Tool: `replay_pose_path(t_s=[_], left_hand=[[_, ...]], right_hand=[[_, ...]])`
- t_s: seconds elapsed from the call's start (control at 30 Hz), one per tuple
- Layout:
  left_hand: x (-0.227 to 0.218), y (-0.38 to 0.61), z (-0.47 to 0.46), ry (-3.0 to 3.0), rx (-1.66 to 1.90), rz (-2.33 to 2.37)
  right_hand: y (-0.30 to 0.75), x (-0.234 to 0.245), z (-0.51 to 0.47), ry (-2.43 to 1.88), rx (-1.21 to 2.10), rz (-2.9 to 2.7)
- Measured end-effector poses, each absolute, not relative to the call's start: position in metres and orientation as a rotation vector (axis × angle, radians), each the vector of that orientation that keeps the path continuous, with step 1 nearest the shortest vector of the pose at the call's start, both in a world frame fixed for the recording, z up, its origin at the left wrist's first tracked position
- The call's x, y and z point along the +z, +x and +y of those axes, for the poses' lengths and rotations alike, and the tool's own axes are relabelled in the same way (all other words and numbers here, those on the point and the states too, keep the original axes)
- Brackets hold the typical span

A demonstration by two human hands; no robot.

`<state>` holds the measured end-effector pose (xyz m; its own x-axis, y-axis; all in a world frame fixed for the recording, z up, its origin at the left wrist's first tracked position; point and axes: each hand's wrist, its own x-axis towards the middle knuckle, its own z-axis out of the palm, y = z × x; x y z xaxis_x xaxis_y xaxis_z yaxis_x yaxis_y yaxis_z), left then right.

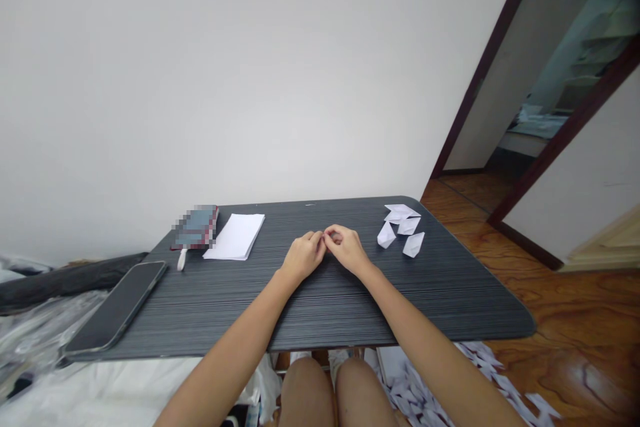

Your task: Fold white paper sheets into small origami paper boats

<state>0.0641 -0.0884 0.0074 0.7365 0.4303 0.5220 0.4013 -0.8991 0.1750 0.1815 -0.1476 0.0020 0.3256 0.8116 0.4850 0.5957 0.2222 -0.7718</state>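
Note:
Over the middle of the dark table, my left hand (303,256) and my right hand (347,248) meet at the fingertips. Both are closed in a pinch. Whatever lies between them is hidden by the fingers or too small to name. To the right of my right hand lie several folded white paper pieces (413,245), some overlapping. A stack of white paper sheets (235,237) rests on the table to the left of my left hand.
A grey-blue book-like item with red edges (196,227) and a white tab lies beyond the paper stack. A phone (117,307) sits at the table's left edge. Many folded paper pieces (415,393) cover the floor below. The wall stands behind the dark table (330,320).

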Motion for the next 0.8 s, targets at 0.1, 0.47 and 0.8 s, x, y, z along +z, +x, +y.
replay_pose_path(t_s=[0.1, 0.47, 0.8], left_hand=[[0.004, 0.064, -0.086, 2.81, 0.963, 0.635], [0.008, 0.059, -0.074, 2.411, 1.196, 0.653], [0.015, 0.052, -0.069, 2.549, 0.886, 0.319]], right_hand=[[0.184, 0.002, -0.149, -1.452, 0.271, -1.358], [0.195, 0.01, -0.158, -1.362, 0.181, -1.634], [0.206, 0.012, -0.166, -1.428, 0.122, -1.871]])
